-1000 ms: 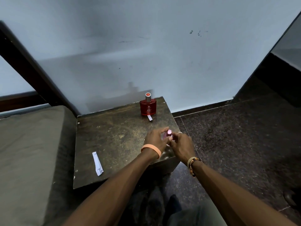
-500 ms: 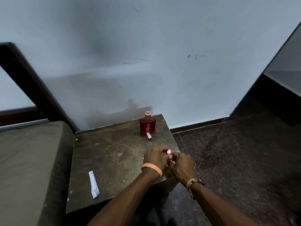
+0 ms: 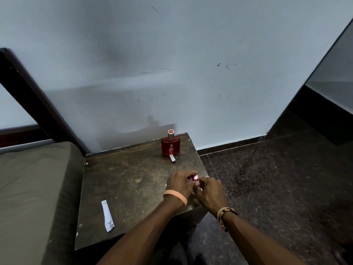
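A small pink object (image 3: 193, 179), perhaps a little bottle or cap, shows between my two hands over the right edge of a dark worn side table (image 3: 124, 188). My left hand (image 3: 180, 183), with an orange wristband, curls round it from the left. My right hand (image 3: 211, 194), wearing a woven bracelet, pinches it from the right. Most of the pink object is hidden by my fingers. A red perfume bottle (image 3: 170, 145) with a silver cap stands upright at the table's far right corner.
A white paper strip (image 3: 107, 215) lies on the table's near left part, and a smaller strip (image 3: 172, 158) lies in front of the red bottle. An olive mattress (image 3: 32, 188) adjoins the table on the left. Dark stone floor (image 3: 277, 188) spreads right; a pale wall stands behind.
The camera has tilted upward, so table and hands sit lower in view. Both hands stay together on the pink object, with only small finger shifts.
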A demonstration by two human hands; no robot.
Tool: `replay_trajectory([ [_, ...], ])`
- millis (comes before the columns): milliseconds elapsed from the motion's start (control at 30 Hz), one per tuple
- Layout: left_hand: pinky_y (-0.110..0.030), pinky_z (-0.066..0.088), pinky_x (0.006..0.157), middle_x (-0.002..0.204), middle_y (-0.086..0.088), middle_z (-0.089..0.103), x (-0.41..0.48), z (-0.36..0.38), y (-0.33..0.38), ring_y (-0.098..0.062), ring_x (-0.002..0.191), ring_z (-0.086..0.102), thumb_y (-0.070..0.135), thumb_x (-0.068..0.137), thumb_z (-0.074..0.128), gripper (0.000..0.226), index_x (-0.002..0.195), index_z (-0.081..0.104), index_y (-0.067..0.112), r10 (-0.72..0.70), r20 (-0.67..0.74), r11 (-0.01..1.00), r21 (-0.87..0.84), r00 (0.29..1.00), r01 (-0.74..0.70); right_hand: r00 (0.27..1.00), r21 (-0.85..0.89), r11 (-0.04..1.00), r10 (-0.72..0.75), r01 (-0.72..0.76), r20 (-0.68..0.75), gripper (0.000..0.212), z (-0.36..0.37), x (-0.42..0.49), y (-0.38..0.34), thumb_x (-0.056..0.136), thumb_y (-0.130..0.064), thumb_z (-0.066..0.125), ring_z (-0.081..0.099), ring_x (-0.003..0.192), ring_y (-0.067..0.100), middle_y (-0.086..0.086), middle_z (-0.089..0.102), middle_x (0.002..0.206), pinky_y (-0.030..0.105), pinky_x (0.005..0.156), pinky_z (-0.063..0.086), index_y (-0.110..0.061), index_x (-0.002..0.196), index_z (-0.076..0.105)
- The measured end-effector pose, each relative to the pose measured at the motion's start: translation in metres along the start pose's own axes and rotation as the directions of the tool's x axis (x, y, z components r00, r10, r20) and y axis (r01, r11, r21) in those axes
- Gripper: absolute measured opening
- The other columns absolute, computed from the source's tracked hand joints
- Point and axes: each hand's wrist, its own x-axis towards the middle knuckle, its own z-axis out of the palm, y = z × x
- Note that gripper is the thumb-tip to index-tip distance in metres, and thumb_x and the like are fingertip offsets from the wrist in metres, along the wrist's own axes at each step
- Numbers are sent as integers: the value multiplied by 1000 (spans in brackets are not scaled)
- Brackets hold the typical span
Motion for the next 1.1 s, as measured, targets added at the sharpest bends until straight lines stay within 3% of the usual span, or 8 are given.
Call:
replay_trajectory([
  [167, -31, 44, 104, 124, 0, 65, 0, -1, 3, -15, 116, 58, 11, 76, 75, 54, 127, 59, 21, 21, 52, 1000, 21, 998, -22, 1000, -1, 1000, -16, 16, 11, 15, -4, 0, -3, 89, -33, 63, 63, 61, 10, -3, 68, 68, 24, 59, 53, -21, 84, 73],
  [267, -20, 42, 99, 119, 1, 68, 0, 0, -1, -13, 112, 61, 7, 79, 71, 43, 119, 66, 21, 18, 31, 1000, 10, 999, -18, 1000, -7, 1000, -19, 19, 7, 16, -3, 0, -2, 90, -35, 63, 65, 64, 13, -2, 69, 73, 28, 63, 56, -22, 87, 73],
  [433, -30, 43, 104, 125, 0, 64, -2, 0, 1, -15, 117, 57, 15, 74, 77, 57, 128, 58, 22, 24, 29, 999, 22, 999, -25, 1000, -21, 1000, -19, 20, 8, 12, -5, 0, -4, 85, -29, 65, 65, 64, 16, 0, 70, 70, 33, 66, 57, -21, 83, 74],
  [500, -26, 41, 102, 125, 1, 64, -1, 1, 0, -14, 117, 57, 11, 80, 71, 48, 126, 60, 22, 45, 33, 999, 25, 998, -46, 1000, -19, 1000, -15, 15, -4, 16, -4, 0, -5, 87, -33, 63, 66, 65, 17, 0, 70, 72, 35, 67, 58, -22, 84, 73],
  [633, -23, 43, 96, 119, 1, 67, 0, -2, -2, -14, 110, 60, 14, 82, 70, 39, 119, 65, 21, 40, 1, 998, 45, 999, -40, 1000, -35, 999, -18, 18, 4, 15, -3, 1, -3, 88, -32, 64, 64, 61, 13, -1, 70, 71, 26, 60, 55, -21, 85, 74],
  [833, -24, 38, 103, 128, -3, 62, -2, 0, -2, -17, 121, 54, 7, 86, 60, 44, 129, 58, 18, 124, 91, 990, 54, 988, -130, 1000, -22, 1000, -18, 17, -14, 20, -2, 1, -4, 90, -35, 62, 66, 68, 16, 0, 71, 76, 32, 67, 57, -20, 86, 73],
  [1000, -25, 41, 100, 125, 0, 64, 1, -2, -2, -15, 116, 57, 17, 84, 67, 46, 129, 58, 22, 80, 56, 994, 67, 995, -84, 1000, -10, 1000, -21, 21, 3, 16, -3, 0, -3, 90, -31, 64, 59, 55, 6, -5, 65, 65, 17, 51, 43, -19, 83, 73],
  [1100, -29, 43, 103, 126, -1, 64, 2, -1, 0, -16, 118, 56, 10, 83, 65, 52, 132, 54, 22, 93, 82, 995, 31, 992, -96, 1000, 3, 1000, -17, 17, -7, 19, -2, 0, -3, 91, -32, 62, 60, 57, 10, -3, 66, 66, 23, 56, 49, -19, 83, 73],
])
